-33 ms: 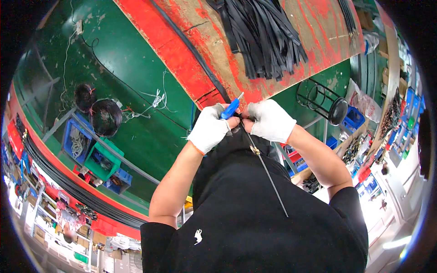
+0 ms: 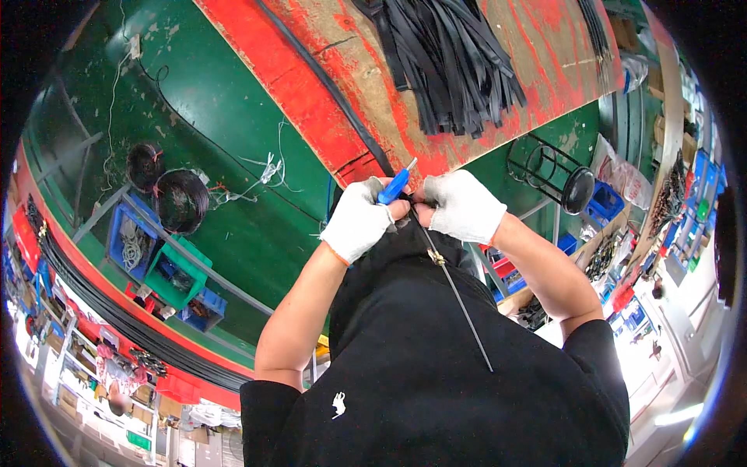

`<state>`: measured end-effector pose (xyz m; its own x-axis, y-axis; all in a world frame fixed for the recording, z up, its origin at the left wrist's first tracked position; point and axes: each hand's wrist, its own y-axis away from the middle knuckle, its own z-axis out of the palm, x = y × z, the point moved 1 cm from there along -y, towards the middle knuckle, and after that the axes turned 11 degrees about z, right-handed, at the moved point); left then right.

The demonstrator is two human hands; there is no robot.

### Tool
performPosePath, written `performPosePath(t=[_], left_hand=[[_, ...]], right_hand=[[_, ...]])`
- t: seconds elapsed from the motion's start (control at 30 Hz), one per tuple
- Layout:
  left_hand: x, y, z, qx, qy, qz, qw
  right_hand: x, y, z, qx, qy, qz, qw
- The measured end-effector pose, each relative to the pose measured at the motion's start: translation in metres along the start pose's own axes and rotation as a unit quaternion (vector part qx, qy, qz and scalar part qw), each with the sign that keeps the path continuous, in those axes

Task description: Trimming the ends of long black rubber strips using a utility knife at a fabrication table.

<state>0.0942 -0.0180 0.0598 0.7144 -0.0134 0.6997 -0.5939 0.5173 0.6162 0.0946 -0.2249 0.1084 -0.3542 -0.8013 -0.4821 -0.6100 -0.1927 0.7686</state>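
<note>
At frame centre, I have the white-gloved left hand curled round a blue-handled tool, the white-gloved right hand pinching a thin black cord. Leftward, a blue plastic crate holds pale coils; a green plastic crate, dark pieces.

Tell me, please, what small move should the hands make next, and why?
Perhaps the left hand should tilt the blue-handled tool toward the dark strand: its metal tip points away, toward the picture's top, while the right hand is close beside the strand, probably able to steady it.
</note>
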Motion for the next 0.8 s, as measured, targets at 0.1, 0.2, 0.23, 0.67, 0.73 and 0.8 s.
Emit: performPosePath(t=[0.1, 0.2, 0.23, 0.67, 0.73, 0.8], left_hand=[[0.0, 0.0, 0.0, -0.001, 0.005, -0.001, 1.0], [0.002, 0.001, -0.002, 0.006, 0.001, -0.004, 1.0], [0.005, 0.002, -0.001, 0.008, 0.001, 0.0, 1.0], [0.007, -0.002, -0.001, -0.012, -0.04, 0.017, 0.999], [0.004, -0.002, -0.003, -0.005, -0.025, 0.024, 0.999], [0.003, -0.002, -0.003, 0.0, -0.001, 0.025, 1.0]], right_hand=[[0.0, 0.001, -0.005, -0.022, -0.062, 0.02, 0.998], [0.001, 0.001, -0.005, -0.023, -0.094, 0.012, 0.995], [0.002, 0.002, -0.005, -0.017, -0.092, 0.011, 0.996], [0.024, -0.004, 0.01, -0.02, -0.219, 0.048, 0.974], [0.026, -0.007, 0.01, -0.052, -0.273, 0.056, 0.959], [0.023, -0.008, 0.006, -0.095, -0.324, 0.077, 0.938]])
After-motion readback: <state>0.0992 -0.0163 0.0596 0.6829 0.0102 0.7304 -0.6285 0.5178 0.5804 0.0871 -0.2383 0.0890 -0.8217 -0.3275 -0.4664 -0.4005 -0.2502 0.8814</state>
